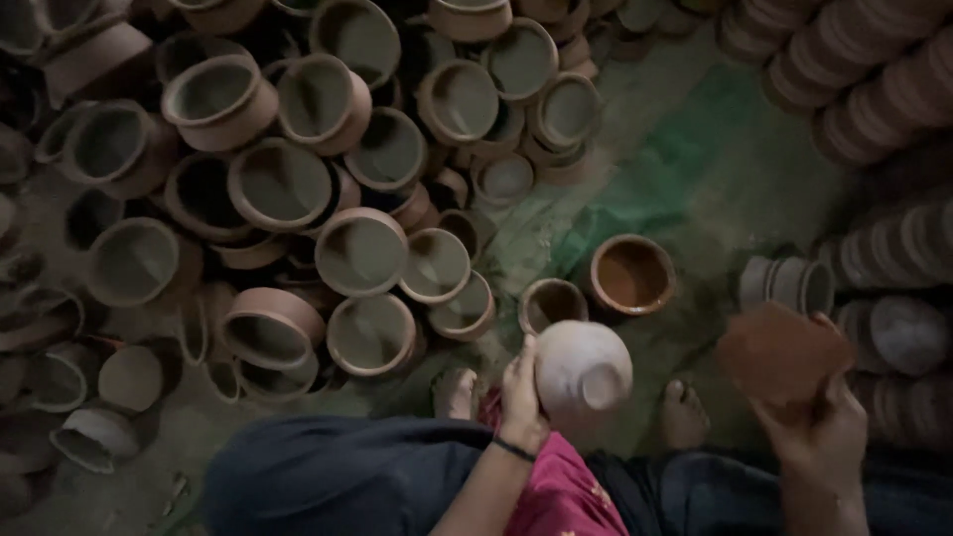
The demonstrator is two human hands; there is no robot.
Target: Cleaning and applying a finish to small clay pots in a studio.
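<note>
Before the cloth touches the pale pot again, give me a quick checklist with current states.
1. Left hand gripping the pale pot: ok.
2. Right hand holding the reddish cloth: ok.
3. Cloth touching the pot: not ok, they are apart.
4. Bowl of reddish liquid upright on the floor: ok.
5. Small pot clear of the pale pot: cannot tell.
6. Cloth wet: cannot tell.

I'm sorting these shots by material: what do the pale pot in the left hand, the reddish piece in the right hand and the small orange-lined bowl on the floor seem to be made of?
The pale pot looks like unglazed clay, matte and dusty.

The reddish piece looks soft and matte, perhaps a cloth or sponge; blur leaves it open.

The orange-lined bowl seems to be terracotta, with a wet-looking or coated inside.
</note>
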